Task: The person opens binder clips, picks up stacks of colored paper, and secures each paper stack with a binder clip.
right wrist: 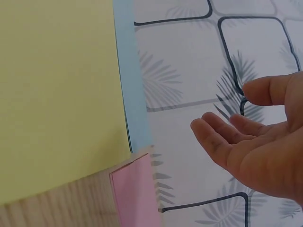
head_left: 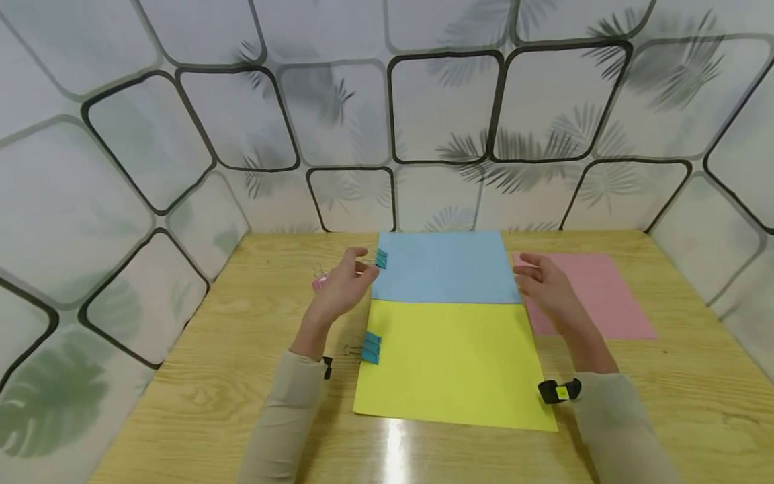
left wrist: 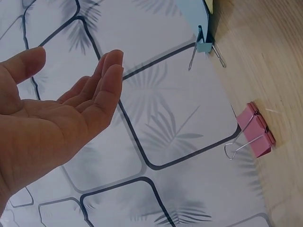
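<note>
Head view bright, evenly lit; white glare streaks the near table [head_left: 465, 454]; wrist views dimmer, softer

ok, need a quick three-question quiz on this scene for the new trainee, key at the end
1. Count: how many teal binder clips sit on the left edges of the blue sheet and the yellow sheet?

2. True or false: the left hand grips the pink binder clip.

3. Multiple choice: which lies closest to the person?
(a) pink sheet
(b) blue sheet
(c) yellow sheet

Key:
1. Two, one on each sheet.
2. False: that hand holds nothing; the clip lies on the wooden table.
3. c
</note>
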The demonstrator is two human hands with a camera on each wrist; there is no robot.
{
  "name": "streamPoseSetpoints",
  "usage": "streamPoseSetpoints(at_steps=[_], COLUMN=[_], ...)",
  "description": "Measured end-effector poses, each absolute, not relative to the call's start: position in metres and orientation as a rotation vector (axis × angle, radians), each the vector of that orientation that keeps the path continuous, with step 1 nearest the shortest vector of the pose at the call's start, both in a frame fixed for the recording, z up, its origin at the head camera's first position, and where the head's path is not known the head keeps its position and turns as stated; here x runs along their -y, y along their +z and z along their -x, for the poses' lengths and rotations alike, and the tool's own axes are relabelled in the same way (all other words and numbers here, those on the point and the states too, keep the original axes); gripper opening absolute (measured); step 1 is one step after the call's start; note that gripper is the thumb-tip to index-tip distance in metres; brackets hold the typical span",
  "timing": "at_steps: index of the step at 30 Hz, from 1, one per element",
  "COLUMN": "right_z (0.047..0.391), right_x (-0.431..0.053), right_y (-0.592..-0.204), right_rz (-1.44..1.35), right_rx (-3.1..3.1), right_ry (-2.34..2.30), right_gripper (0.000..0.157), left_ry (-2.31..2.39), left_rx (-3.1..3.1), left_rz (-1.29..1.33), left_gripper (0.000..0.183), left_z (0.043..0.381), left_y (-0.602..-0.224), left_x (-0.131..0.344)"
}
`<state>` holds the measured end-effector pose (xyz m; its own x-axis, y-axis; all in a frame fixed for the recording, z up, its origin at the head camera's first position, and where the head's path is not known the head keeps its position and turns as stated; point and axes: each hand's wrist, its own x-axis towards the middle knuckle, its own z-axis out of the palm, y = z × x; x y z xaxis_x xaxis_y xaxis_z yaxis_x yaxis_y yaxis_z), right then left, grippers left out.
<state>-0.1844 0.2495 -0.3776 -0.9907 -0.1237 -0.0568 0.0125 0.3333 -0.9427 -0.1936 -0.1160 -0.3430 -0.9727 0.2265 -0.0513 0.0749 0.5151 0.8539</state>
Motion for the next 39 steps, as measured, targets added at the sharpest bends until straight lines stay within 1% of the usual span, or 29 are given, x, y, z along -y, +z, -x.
streamPoseSetpoints(at_steps=[12,24,32,39], right_z=[0.181,0.181,0.184,0.185], right_x=[-0.246,-0.262,-0.283,-0.313], right_y=[-0.379,-0.38,-0.378,-0.383], right_rz=[0.19,0.184,0.1,0.003], right_rx=[-2.602,-2.646,-2.687,-2.704], right_ry=[-1.498,-1.36,-1.326,-1.24], right_gripper=[0.07,0.074,0.079,0.085], left_ry=[1.415,1.447,1.475,1.475], left_rx=[-2.642,-2.597,-2.604,-2.599], left_rz=[-0.187,-0.18,-0.206,-0.227], left_gripper=[0.058,0.06,0.058,0.058], left_z=[0.195,0.193,0.192,0.192], left_y=[-0.339,-0.336,-0.335,-0.337], left_x=[0.13,0.134,0.135,0.133])
